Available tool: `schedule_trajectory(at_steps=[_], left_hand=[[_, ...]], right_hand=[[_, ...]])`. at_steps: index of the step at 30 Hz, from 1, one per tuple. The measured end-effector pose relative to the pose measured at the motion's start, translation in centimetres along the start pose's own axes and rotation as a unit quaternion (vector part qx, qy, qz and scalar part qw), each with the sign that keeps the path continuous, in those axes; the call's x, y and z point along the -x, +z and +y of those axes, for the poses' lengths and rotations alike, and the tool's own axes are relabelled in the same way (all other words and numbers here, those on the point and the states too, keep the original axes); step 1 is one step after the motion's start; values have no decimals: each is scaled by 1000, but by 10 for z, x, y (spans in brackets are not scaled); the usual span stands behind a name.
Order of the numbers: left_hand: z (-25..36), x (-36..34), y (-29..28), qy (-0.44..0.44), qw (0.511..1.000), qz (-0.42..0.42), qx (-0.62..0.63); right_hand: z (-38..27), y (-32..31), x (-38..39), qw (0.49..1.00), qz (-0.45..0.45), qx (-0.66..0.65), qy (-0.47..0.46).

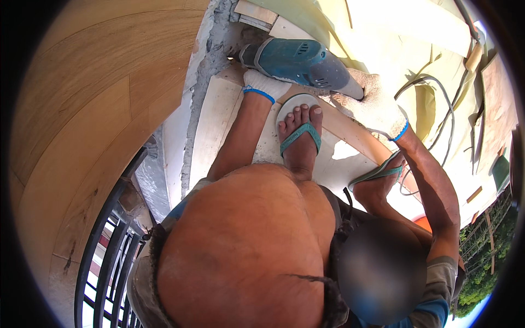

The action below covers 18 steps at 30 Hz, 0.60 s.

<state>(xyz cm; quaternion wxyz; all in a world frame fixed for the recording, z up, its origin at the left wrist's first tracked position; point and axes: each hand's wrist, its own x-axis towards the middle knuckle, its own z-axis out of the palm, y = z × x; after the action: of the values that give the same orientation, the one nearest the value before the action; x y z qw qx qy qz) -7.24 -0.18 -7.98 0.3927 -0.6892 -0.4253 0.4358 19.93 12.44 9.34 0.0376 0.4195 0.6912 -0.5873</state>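
A teal and grey corded power tool (292, 60) lies sideways in front of me, its front end at a rough concrete edge (216, 52). My right hand (373, 101), in a knitted glove with blue trim, is closed on its rear handle. My left hand (263, 85), gloved the same way, is curled just under its front collar; what the fingers hold is hidden. My foot in a green-strapped sandal (299, 139) rests between my arms on a pale board (216, 131), with my other foot (377, 180) further right.
A curved wood-plank surface (93, 120) fills the left, with a black metal railing (109, 251) below it. A black cable (443, 93), pale yellow sheeting (426, 65) and loose boards (495, 120) lie at the right. Greenery (481, 257) shows at the lower right edge.
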Motion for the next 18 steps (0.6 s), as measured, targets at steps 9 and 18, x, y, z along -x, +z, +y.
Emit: schedule_trajectory(at_steps=[9,18], left_hand=[[-74,3,-84,405,532,208,-714],[-57,16,-67,326,578,197,-722]], right_hand=[[-8,-31,59,998,-44,-28,-47],[-24,-16,43,993,-33,16,-111]])
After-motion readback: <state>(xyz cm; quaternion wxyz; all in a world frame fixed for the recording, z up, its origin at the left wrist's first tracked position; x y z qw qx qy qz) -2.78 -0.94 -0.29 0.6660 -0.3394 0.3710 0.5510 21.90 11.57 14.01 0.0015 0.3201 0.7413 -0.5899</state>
